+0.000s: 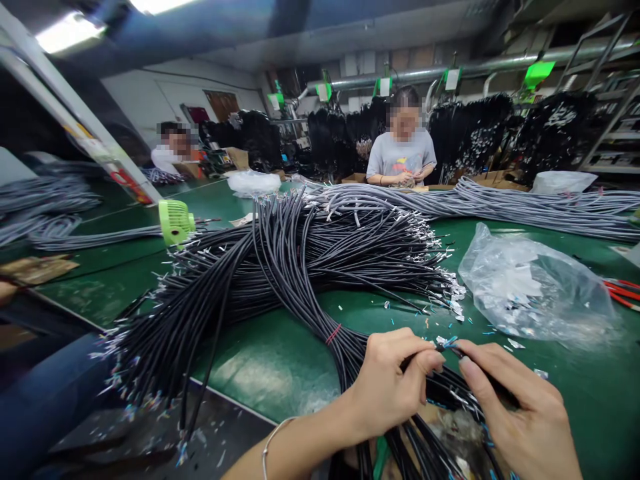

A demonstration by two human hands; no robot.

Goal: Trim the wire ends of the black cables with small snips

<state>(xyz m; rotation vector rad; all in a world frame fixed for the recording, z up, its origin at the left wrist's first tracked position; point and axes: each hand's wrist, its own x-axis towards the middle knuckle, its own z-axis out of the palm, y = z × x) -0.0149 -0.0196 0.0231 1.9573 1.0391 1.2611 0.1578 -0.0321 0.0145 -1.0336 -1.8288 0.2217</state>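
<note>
My left hand [393,380], with a thin bracelet at its wrist, pinches a black cable near its end. Blue wires [450,343] show between the fingertips of both hands. My right hand [515,400] is closed on a dark cable piece beside those wires, its thumb and forefinger pressed together. Under my hands runs a bundle of black cables [320,319] tied with a red band. Behind it lies a large pile of black cables [235,273] with stripped, pale ends.
A clear plastic bag [535,283] with scraps lies at the right on the green table [265,373]. Grey cables [500,203] stretch across the back. A green fan [176,222] stands left. A person [403,153] works opposite; another person [173,150] is at the far left.
</note>
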